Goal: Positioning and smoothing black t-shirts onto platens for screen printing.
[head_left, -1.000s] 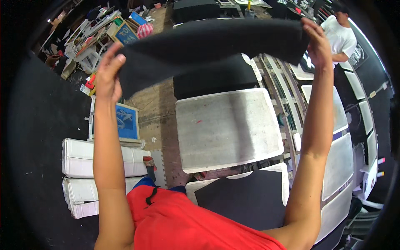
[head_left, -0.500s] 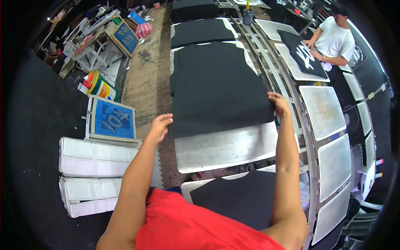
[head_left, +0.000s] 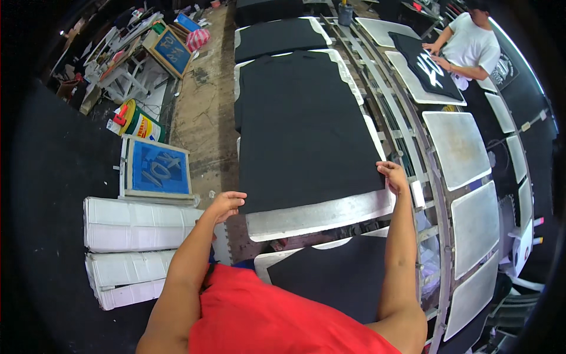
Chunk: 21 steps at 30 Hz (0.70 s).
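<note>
A black T-shirt (head_left: 306, 130) lies stretched over a pale flat board (head_left: 318, 217), whose near strip shows beyond the hem. My left hand (head_left: 227, 205) pinches the hem's near left corner. At the near right corner my right hand (head_left: 392, 176) grips the same hem, fingers closed on the cloth. Between the two hands the hem runs nearly straight. Nearer to me, a second black shirt (head_left: 330, 277) covers another board, partly hidden by my red top and right arm.
Metal rails (head_left: 383, 100) run along the right of the boards. Across them a person (head_left: 474, 47) touches a black shirt with white lettering (head_left: 427, 68). Bare boards (head_left: 457, 147) line that side. At left are a blue printing screen (head_left: 158, 168), white boxes (head_left: 138, 224) and a green bucket (head_left: 144, 124).
Both my hands have come nearer to me, drawing the shirt's hem down the board. Less of the bare board shows now, and the cloth lies flatter.
</note>
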Tool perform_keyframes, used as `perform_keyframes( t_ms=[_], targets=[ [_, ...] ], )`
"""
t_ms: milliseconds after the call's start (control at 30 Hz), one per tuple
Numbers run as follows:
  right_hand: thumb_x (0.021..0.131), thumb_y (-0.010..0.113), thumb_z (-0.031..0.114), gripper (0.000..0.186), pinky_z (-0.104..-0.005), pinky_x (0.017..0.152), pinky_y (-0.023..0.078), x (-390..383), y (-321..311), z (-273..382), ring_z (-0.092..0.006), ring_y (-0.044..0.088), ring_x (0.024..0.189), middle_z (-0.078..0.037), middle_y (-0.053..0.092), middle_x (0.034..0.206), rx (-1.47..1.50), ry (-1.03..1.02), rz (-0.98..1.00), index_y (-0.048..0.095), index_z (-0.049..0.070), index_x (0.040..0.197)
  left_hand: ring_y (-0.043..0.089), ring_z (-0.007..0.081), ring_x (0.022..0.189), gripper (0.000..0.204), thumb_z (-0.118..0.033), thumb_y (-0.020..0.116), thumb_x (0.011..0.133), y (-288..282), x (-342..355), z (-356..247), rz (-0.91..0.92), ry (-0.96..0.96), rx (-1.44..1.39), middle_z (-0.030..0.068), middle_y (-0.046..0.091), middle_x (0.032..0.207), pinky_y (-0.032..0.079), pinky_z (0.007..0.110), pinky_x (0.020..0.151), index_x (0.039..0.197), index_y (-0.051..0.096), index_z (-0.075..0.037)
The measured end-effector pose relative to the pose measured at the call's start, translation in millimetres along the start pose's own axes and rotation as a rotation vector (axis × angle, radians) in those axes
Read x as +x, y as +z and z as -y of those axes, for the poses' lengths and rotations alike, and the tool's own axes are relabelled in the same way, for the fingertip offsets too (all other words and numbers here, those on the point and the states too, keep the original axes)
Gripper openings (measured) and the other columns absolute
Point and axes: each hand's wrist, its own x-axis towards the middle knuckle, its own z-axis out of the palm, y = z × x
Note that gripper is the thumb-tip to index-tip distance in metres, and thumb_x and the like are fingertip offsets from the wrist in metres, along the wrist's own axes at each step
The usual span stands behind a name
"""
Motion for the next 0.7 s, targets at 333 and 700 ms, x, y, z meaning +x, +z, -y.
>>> perform_keyframes(
  t_ms=[333, 700],
  targets=[
    [0.085, 0.069, 0.003, 0.024, -0.0219, 0.082, 0.046, -63, -8, -5, -0.0120, 0.060, 0.086, -0.006, 0.066, 0.094, -0.033, -0.019, -0.089, 0.066, -0.006, 0.107, 0.057, 0.0151, 0.091, 0.045, -0.016, 0.075, 0.082, 2, -52, 16, 0.103, -0.142, 0.100, 0.0049, 0.060, 0.102, 0.048, 0.030, 0.084, 0.124, 0.061, -0.005],
    [0.086, 0.068, 0.001, 0.021, -0.0230, 0.079, 0.047, -117, -32, -35, -0.0112, 0.060, 0.085, -0.005, 0.065, 0.095, 0.011, -0.039, -0.094, 0.066, -0.004, 0.106, 0.060, 0.0094, 0.092, 0.042, -0.018, 0.074, 0.082, 9, -88, 44, 0.274, -0.280, 0.191, -0.0012, 0.066, 0.099, 0.047, 0.028, 0.084, 0.123, 0.065, -0.010]
  ],
)
